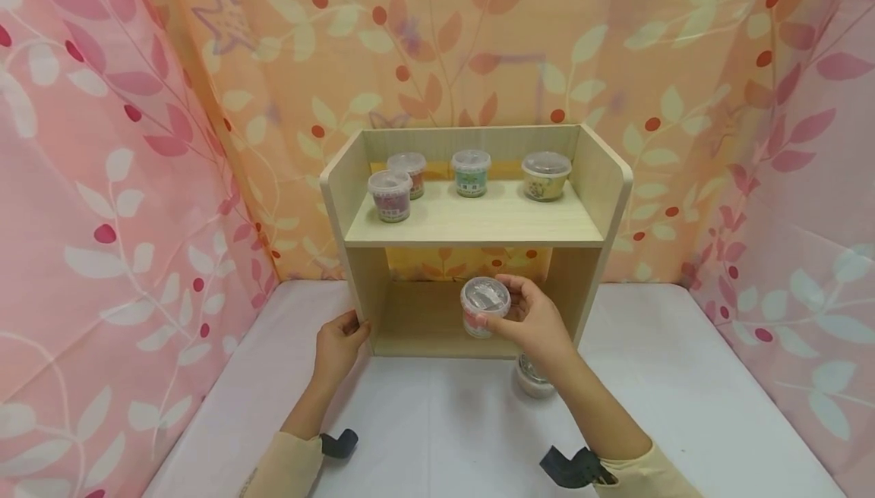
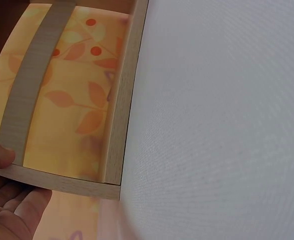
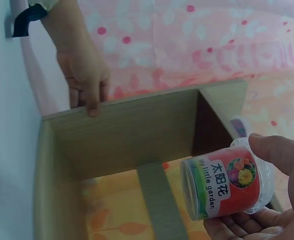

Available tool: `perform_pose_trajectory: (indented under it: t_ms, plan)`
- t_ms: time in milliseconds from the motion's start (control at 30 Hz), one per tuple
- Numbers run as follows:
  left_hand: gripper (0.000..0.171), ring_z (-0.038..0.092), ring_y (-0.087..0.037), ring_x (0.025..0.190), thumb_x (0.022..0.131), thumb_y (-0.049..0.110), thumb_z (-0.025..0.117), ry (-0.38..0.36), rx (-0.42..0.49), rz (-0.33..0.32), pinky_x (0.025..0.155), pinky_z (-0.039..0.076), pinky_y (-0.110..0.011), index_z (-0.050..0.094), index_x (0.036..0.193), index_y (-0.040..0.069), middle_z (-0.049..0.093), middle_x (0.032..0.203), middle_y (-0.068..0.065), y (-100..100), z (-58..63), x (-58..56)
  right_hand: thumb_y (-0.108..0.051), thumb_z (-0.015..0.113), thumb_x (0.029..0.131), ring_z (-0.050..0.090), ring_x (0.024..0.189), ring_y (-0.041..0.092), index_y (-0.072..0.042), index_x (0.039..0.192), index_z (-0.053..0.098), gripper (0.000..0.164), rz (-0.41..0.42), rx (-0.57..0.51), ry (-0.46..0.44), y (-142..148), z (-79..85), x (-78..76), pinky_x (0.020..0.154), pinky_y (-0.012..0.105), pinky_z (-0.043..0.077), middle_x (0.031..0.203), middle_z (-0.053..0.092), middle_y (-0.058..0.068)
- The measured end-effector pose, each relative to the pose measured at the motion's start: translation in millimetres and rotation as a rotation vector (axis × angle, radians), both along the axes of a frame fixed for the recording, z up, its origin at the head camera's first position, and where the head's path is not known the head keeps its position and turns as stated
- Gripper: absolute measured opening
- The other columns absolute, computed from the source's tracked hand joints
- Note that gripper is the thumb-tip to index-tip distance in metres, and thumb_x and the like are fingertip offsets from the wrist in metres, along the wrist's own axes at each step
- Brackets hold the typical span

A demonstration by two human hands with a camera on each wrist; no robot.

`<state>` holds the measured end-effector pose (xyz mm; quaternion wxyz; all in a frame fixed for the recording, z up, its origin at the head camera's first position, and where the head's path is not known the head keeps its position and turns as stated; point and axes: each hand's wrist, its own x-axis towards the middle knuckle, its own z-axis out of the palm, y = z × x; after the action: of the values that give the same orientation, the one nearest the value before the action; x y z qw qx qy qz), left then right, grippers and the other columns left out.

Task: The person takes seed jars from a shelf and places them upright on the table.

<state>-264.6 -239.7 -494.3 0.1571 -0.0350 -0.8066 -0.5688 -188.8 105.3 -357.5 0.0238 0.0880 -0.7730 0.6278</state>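
Observation:
My right hand point(image 1: 540, 327) holds a small clear-lidded plastic tub point(image 1: 482, 302) in front of the lower opening of a pale wooden two-tier shelf point(image 1: 444, 228). In the right wrist view this tub point(image 3: 224, 182) lies sideways, with a red and green label showing flowers and the words "My little garden"; thumb and fingers grip it at the lid end. My left hand point(image 1: 336, 348) pinches the front edge of the shelf's left side panel point(image 2: 61, 181), thumb inside and fingers outside. Below my right hand, another lidded tub point(image 1: 532, 382) stands on the table, partly hidden by the wrist.
On the upper shelf stand several lidded tubs: a purple-labelled one point(image 1: 391, 198) in front of a red one point(image 1: 415, 179), a green one point(image 1: 472, 175) mid-shelf and a wider yellow one point(image 1: 545, 178) at right. A white cloth covers the table point(image 1: 431, 437). Patterned curtains point(image 1: 451, 42) surround it.

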Motion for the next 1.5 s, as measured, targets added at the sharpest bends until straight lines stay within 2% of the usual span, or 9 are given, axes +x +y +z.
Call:
perform_pose_trajectory:
  t_ms: [267,433,567,900,1133,1300,1500]
  plan:
    - [0.035,0.072,-0.033,0.108,0.095,0.011,0.072,0.017,-0.028,0.015,0.083,0.061,-0.025,0.069,0.123,-0.009,0.072,0.117,-0.025,-1.2,-0.8,-1.1,-0.018,0.09,0.079,0.058,0.125,0.027,-0.005,0.146,0.047,0.08,-0.045,-0.078,-0.049,-13.0,-45.6,5.3,0.095,0.018,0.053,0.137,0.058,0.013]
    - [0.037,0.071,-0.035,0.111,0.096,0.009,0.071,0.015,-0.018,-0.006,0.085,0.061,-0.027,0.066,0.126,-0.011,0.07,0.121,-0.027,-0.8,-1.1,-1.7,-0.019,0.091,0.078,0.056,0.13,0.029,-0.004,0.145,0.047,0.081,-0.086,-0.073,-0.054,-18.6,-69.0,4.8,0.107,0.037,0.052,0.14,0.057,0.013]
    - [0.036,0.071,-0.033,0.111,0.096,0.01,0.071,0.009,-0.023,0.008,0.085,0.061,-0.027,0.067,0.126,-0.01,0.071,0.121,-0.026,-0.7,1.0,-4.1,-0.015,0.09,0.079,0.055,0.132,0.033,0.002,0.144,0.048,0.079,-0.121,-0.037,-0.034,-24.2,-86.6,0.3,0.114,0.049,0.045,0.14,0.058,0.018]
    - [0.037,0.071,-0.034,0.112,0.095,0.008,0.072,-0.013,-0.004,0.016,0.086,0.06,-0.026,0.066,0.126,-0.011,0.07,0.121,-0.027,-0.9,2.4,-2.8,-0.014,0.089,0.078,0.057,0.129,0.041,0.007,0.14,0.049,0.076,-0.184,0.148,-0.011,-40.0,-127.5,2.9,0.108,0.051,0.05,0.136,0.059,0.026]
    - [0.038,0.07,-0.036,0.112,0.095,0.009,0.072,0.002,0.008,0.0,0.086,0.06,-0.027,0.065,0.126,-0.012,0.07,0.121,-0.028,0.4,0.7,-1.9,-0.014,0.09,0.075,0.057,0.127,0.045,0.008,0.138,0.051,0.077,-0.236,0.255,0.029,-41.2,-142.7,4.0,0.109,0.057,0.047,0.134,0.06,0.028]
    - [0.037,0.071,-0.034,0.111,0.095,0.009,0.072,0.01,-0.009,0.014,0.085,0.06,-0.026,0.066,0.125,-0.012,0.07,0.12,-0.027,-1.2,-1.4,-2.1,-0.014,0.089,0.075,0.056,0.126,0.045,0.01,0.138,0.051,0.077,-0.257,0.282,0.033,-44.1,-149.3,5.3,0.11,0.058,0.045,0.133,0.059,0.029]
    - [0.037,0.07,-0.037,0.112,0.095,0.008,0.072,0.014,0.006,-0.004,0.087,0.06,-0.027,0.065,0.126,-0.012,0.069,0.121,-0.029,-0.5,-1.1,-1.8,-0.014,0.088,0.075,0.053,0.129,0.046,0.01,0.14,0.048,0.08,-0.269,0.288,0.041,-46.2,-151.3,6.2,0.112,0.059,0.043,0.137,0.055,0.03]
